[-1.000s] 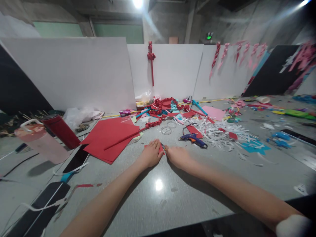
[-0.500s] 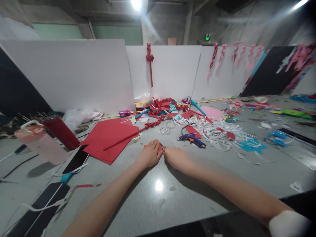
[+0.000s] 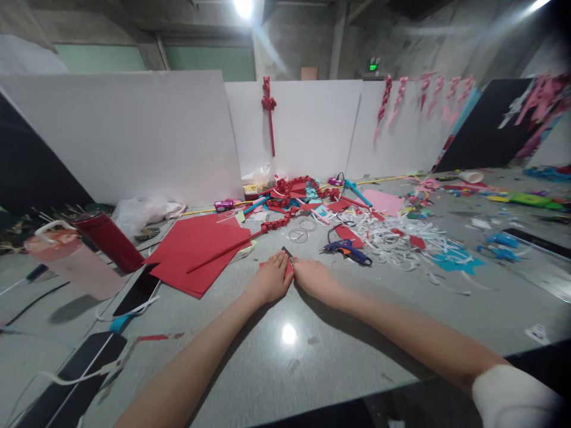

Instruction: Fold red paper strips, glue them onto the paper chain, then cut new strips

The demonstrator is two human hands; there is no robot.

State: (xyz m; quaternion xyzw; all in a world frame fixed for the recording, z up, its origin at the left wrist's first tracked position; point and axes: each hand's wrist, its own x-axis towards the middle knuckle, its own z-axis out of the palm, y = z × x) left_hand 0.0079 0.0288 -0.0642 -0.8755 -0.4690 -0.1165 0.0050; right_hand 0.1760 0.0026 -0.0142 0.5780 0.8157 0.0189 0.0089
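Note:
My left hand (image 3: 273, 278) lies flat, its fingers stretched over a small piece of red paper (image 3: 289, 274) on the grey table. Beside it, my right hand (image 3: 312, 277) is closed around a thin, dark-tipped tool (image 3: 288, 254). The tool pokes out at the paper's right edge, near my left fingertips. Its grip is hidden in my fist, so its exact kind is unclear. A blue glue gun (image 3: 348, 251) rests just beyond my right hand.
Large red sheets (image 3: 200, 244) lie to the left under a thin red paper stick. Further left stand a pink bottle (image 3: 74, 261) and a red tumbler (image 3: 109, 238). White paper strips (image 3: 397, 244) cover the right. Red curled paper (image 3: 289, 193) piles up before the white boards (image 3: 298, 125).
My right hand has shifted slightly left and away from me along the paper's edge, and more of the dark tool tip shows. My left hand stays in place.

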